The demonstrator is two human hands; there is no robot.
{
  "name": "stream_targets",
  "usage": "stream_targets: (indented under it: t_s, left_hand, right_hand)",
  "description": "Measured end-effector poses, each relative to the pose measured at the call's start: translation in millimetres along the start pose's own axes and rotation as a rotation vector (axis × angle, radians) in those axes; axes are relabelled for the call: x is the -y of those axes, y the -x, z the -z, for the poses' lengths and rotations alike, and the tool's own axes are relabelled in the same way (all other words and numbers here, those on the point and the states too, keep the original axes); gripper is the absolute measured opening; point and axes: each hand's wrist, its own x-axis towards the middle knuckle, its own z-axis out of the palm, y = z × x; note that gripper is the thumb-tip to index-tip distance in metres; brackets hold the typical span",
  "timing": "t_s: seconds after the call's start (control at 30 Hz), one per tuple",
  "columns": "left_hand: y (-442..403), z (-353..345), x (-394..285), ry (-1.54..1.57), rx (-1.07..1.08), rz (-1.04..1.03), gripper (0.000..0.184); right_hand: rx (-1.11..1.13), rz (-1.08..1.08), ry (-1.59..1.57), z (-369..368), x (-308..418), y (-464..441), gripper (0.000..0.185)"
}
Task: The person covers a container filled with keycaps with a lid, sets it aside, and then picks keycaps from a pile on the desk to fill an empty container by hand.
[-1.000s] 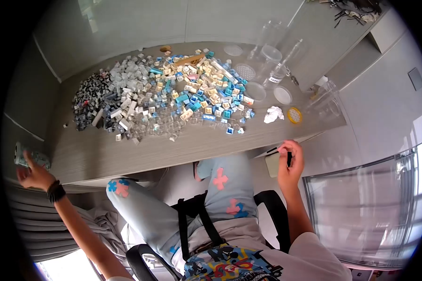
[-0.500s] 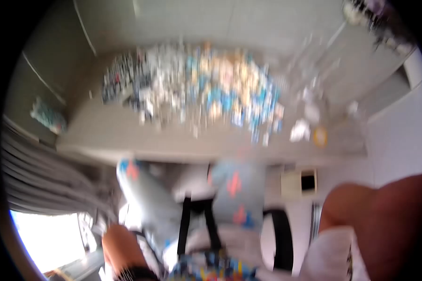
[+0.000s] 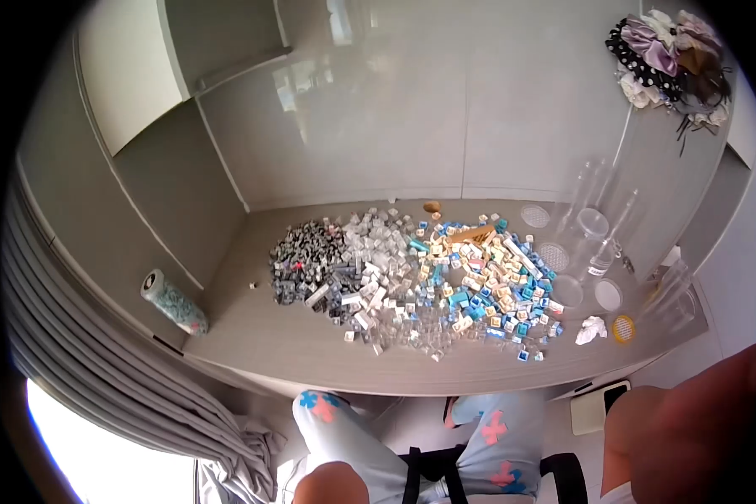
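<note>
"Where are the two hands?"

"Out of view, so I can't tell if they're apart, together or holding anything (one right arm (image 3: 701, 420) partly shows)."

"And the keycaps (image 3: 479, 281)?"

"Heaped on one desk (image 3: 244, 336), too many to count, between one patterned cylinder (image 3: 175, 304) and one crumpled tissue (image 3: 591, 330)."

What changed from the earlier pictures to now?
Both hands have gone out of view, the left from by the canister, the right from near the table. The right arm is close to the camera, which has tilted up. The keycaps and clear tubes look undisturbed.
</note>
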Motion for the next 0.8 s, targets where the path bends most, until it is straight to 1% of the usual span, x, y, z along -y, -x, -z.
stream_targets:
  t_s: [0.07,0.2,0.3,0.4,0.47,0.6,0.67,0.8]
  left_hand:
    - [-0.9,5.9,-1.9,-0.021,-0.032,0.001,0.033]
    - [-8.3,13.9,0.7,-0.022,0.012,0.017,0.034]
    - [-5.6,22.2,-11.4,-0.034,0.023,0.019,0.034]
    - [-2.3,14.8,-22.3,-0.073,-0.011,0.009,0.035]
    - [-4.5,17.7,-17.5,-0.047,0.019,0.016,0.035]
    - [-3.5,17.1,-25.0,-0.059,0.023,0.029,0.036]
    - [4.3,12.7,-31.1,-0.071,-0.009,0.027,0.036]
    - [2.6,14.5,-32.6,-0.066,0.010,0.033,0.037]
  right_hand:
    - [0.025,-0.005,-0.016,1.2,2.7,-1.6,0.050]
    - [0.020,-0.007,0.001,-0.2,14.9,-11.0,0.048]
    - [0.021,-0.001,-0.002,-1.7,29.0,-14.4,0.047]
    - [0.034,-0.005,-0.023,10.7,32.7,-16.1,0.046]
    - [0.037,0.000,-0.006,8.5,38.7,-19.9,0.045]
    - [0.030,0.002,-0.017,15.3,46.1,-27.2,0.044]
    - [0.052,0.008,-0.032,25.6,48.1,-29.1,0.043]
    - [0.038,0.019,-0.002,32.1,51.6,-35.2,0.042]
